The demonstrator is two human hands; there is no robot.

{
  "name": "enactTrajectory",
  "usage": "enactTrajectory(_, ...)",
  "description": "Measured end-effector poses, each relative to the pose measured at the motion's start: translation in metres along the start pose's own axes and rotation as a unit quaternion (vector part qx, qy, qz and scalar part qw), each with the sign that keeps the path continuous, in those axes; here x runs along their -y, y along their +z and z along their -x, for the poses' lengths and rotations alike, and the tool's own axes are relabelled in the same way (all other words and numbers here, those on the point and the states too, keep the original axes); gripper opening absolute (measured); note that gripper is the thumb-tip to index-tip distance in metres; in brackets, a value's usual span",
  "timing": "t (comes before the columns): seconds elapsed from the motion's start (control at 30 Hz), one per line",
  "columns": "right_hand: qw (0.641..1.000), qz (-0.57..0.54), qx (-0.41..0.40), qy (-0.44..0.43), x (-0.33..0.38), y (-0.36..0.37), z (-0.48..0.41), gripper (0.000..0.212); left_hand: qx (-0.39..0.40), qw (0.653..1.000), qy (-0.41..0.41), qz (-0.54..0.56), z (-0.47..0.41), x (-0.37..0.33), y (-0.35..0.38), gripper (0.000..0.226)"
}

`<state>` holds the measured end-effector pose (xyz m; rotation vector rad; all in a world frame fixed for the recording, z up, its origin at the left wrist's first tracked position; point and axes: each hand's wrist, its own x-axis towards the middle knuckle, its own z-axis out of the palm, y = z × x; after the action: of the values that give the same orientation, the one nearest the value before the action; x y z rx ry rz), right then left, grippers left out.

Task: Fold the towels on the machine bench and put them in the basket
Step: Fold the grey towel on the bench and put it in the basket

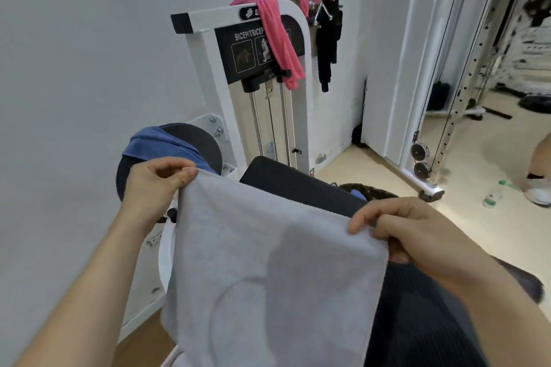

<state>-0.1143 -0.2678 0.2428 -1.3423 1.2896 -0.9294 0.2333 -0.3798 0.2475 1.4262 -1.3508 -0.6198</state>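
I hold a white towel (268,271) up in front of me, hanging down flat. My left hand (155,185) pinches its upper left corner and my right hand (411,235) pinches its upper right corner. A blue towel (161,146) lies draped over the round black part of the machine behind my left hand. A pink towel (281,39) hangs over the top of the white bicep/tricep machine (208,68). The black padded bench (298,185) shows just past the white towel. Behind it is the dark woven basket (372,192), mostly hidden, with something blue inside.
A white wall fills the left. To the right stands a mirror with a cable rack (465,74) and pulleys (420,158). Black straps and handles (328,39) hang on the far wall. A plastic bottle (492,197) and another person's foot (536,191) are on the floor.
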Motion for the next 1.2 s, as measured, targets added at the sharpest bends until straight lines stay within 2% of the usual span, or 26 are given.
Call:
enactTrajectory(0.07,0.995,0.082,-0.057,0.031,-0.021,-0.009,-0.006,0.042,0.049,0.998,0.004,-0.027,-0.01,0.009,0.03,0.011)
enactTrajectory(0.17,0.967,0.184,-0.153,0.083,-0.051,-0.013,-0.022,0.039,0.126,0.991,0.002,-0.042,-0.029,0.034,0.082,0.015)
enactTrajectory(0.33,0.915,0.317,-0.206,0.143,-0.084,-0.013,-0.054,0.026,0.201,0.976,-0.01,-0.083,-0.054,0.085,0.163,0.016)
enactTrajectory(0.4,0.907,0.332,-0.214,0.144,-0.091,-0.017,-0.06,0.023,0.199,0.976,-0.007,-0.084,-0.06,0.094,0.186,0.017)
enactTrajectory(0.47,0.916,0.306,-0.218,0.142,-0.096,-0.024,-0.065,0.019,0.19,0.978,-0.007,-0.085,-0.066,0.097,0.202,0.013)
enactTrajectory(0.63,0.936,0.219,-0.239,0.141,-0.1,-0.04,-0.07,0.033,0.17,0.981,0.02,-0.091,-0.076,0.091,0.223,0.01)
enactTrajectory(0.8,0.904,0.359,-0.221,0.075,-0.111,-0.044,-0.076,0.017,0.151,0.982,0.036,-0.109,-0.09,0.084,0.239,0.008)
enactTrajectory(1.0,0.899,0.364,-0.241,0.037,-0.126,-0.054,-0.088,0.016,0.132,0.985,0.012,-0.112,-0.091,0.091,0.246,0.01)
enactTrajectory(1.2,0.878,0.386,-0.283,0.017,-0.133,-0.053,-0.097,0.021,0.113,0.986,0.016,-0.119,-0.095,0.092,0.253,0.014)
